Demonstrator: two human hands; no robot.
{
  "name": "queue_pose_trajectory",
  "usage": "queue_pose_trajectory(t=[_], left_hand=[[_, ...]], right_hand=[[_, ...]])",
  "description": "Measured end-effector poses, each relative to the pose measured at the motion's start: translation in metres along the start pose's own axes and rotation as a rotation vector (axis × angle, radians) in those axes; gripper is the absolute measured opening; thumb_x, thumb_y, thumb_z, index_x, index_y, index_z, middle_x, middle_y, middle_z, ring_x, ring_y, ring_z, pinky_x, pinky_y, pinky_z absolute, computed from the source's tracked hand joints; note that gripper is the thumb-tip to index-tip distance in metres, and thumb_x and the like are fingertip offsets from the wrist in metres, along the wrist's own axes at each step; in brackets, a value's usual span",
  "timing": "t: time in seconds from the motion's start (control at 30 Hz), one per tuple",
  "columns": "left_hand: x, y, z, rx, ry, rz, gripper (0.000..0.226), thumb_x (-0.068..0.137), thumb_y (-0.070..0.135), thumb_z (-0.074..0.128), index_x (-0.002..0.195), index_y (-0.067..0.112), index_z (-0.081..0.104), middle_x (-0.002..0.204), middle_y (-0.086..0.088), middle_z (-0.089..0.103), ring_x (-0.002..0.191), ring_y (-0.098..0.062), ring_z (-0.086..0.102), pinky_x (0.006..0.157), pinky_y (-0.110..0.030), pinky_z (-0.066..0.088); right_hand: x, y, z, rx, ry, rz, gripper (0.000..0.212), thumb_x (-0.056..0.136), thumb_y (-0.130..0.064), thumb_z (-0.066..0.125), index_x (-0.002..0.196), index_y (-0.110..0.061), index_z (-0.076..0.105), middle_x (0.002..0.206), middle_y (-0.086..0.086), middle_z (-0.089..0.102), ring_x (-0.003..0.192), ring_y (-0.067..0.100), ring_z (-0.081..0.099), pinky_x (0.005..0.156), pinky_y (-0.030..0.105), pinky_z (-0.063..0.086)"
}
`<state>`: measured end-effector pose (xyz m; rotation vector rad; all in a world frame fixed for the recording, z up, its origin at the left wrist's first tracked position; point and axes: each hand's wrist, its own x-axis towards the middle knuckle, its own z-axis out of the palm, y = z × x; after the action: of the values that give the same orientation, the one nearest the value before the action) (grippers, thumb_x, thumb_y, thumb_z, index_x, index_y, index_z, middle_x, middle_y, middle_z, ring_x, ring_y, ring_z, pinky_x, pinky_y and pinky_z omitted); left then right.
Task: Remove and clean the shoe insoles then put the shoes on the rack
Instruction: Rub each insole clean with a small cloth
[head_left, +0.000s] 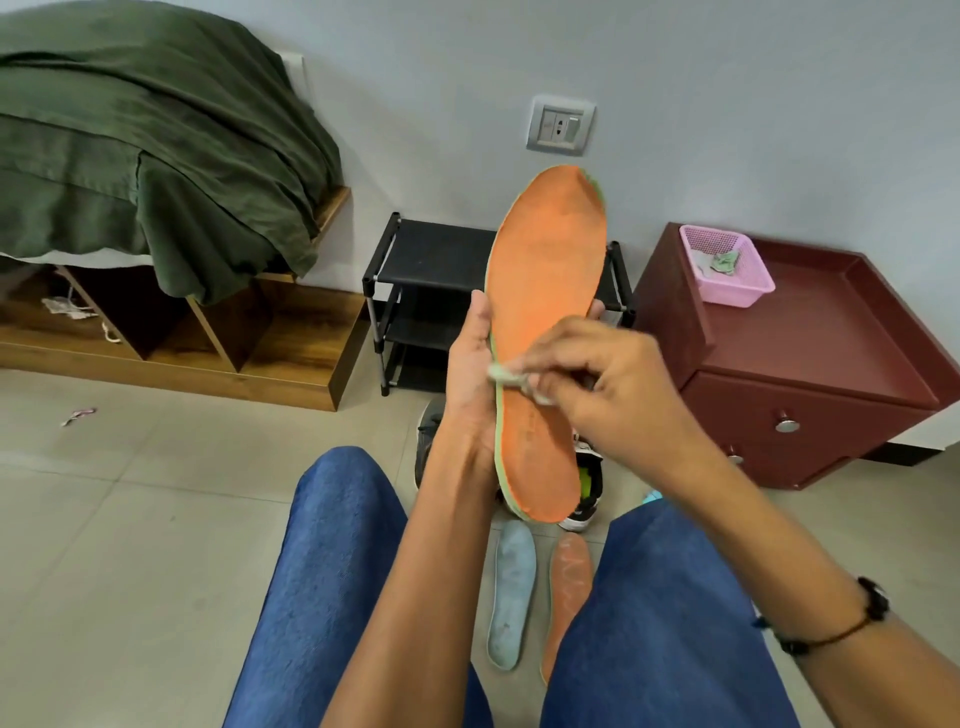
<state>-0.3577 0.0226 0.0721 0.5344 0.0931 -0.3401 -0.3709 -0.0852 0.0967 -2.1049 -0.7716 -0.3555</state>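
Observation:
My left hand (470, 364) grips an orange insole (545, 291) with a green edge, holding it upright in front of me. My right hand (597, 384) pinches a small pale wipe (506, 375) against the insole's left edge near its middle. Behind the insole, on the floor, a dark shoe (428, 441) and a black-and-white shoe (587, 493) are partly hidden. Between my knees lie a light blue insole (511, 592) and another orange insole (569, 587). The black shoe rack (431, 291) stands against the wall beyond.
A maroon drawer cabinet (810, 364) at the right carries a pink basket (727, 265) with scraps in it. A bed with a green blanket (156, 145) on a wooden base (208, 343) fills the left. My knees in blue jeans (322, 571) frame the tiled floor.

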Motion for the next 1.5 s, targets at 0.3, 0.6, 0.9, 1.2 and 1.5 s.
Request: queue_pose_trajectory(t=[0.3, 0.6, 0.9, 1.2, 1.5], left_hand=[[0.008, -0.004, -0.006, 0.017, 0.007, 0.08, 0.068, 0.099, 0.044, 0.027, 0.067, 0.006, 0.074, 0.066, -0.009, 0.068, 0.061, -0.017, 0.069, 0.058, -0.023, 0.056], [0.004, -0.005, -0.009, 0.015, -0.037, -0.067, 0.087, 0.088, 0.071, 0.019, 0.121, -0.001, 0.057, 0.126, -0.019, 0.053, 0.083, -0.021, 0.058, 0.069, -0.025, 0.054], [0.012, -0.004, -0.006, 0.255, 0.159, 0.153, 0.058, 0.102, 0.043, 0.018, 0.082, 0.006, 0.058, 0.053, -0.006, 0.066, 0.046, -0.014, 0.064, 0.046, -0.021, 0.052], [0.008, -0.007, -0.018, -0.018, -0.048, -0.013, 0.091, 0.088, 0.072, 0.012, 0.121, -0.001, 0.056, 0.123, -0.018, 0.056, 0.074, -0.019, 0.056, 0.062, -0.025, 0.051], [0.011, -0.004, -0.009, -0.003, 0.064, 0.151, 0.05, 0.096, 0.037, 0.044, 0.075, 0.004, 0.076, 0.079, -0.014, 0.068, 0.064, -0.022, 0.061, 0.078, -0.036, 0.046]], right_hand=[[0.038, 0.012, 0.017, -0.306, 0.151, -0.085, 0.021, 0.082, -0.008, 0.054, 0.089, -0.009, 0.074, 0.076, 0.01, 0.061, 0.07, 0.023, 0.06, 0.062, 0.035, 0.049], [-0.026, 0.004, 0.008, -0.057, -0.102, -0.138, 0.022, 0.083, -0.008, 0.056, 0.097, -0.008, 0.073, 0.079, 0.001, 0.063, 0.074, 0.01, 0.06, 0.07, 0.021, 0.048], [0.04, 0.022, -0.007, -0.317, 0.07, -0.051, 0.021, 0.078, -0.009, 0.059, 0.093, -0.005, 0.074, 0.081, 0.011, 0.065, 0.069, 0.025, 0.063, 0.069, 0.028, 0.05], [-0.036, 0.01, 0.02, -0.024, -0.041, -0.052, 0.02, 0.08, 0.0, 0.059, 0.094, -0.004, 0.073, 0.083, 0.006, 0.067, 0.079, 0.012, 0.062, 0.073, 0.024, 0.05], [0.019, 0.021, -0.027, 0.139, 0.159, 0.152, 0.027, 0.08, 0.002, 0.063, 0.098, -0.017, 0.068, 0.086, 0.0, 0.066, 0.075, -0.002, 0.06, 0.068, 0.009, 0.043]])
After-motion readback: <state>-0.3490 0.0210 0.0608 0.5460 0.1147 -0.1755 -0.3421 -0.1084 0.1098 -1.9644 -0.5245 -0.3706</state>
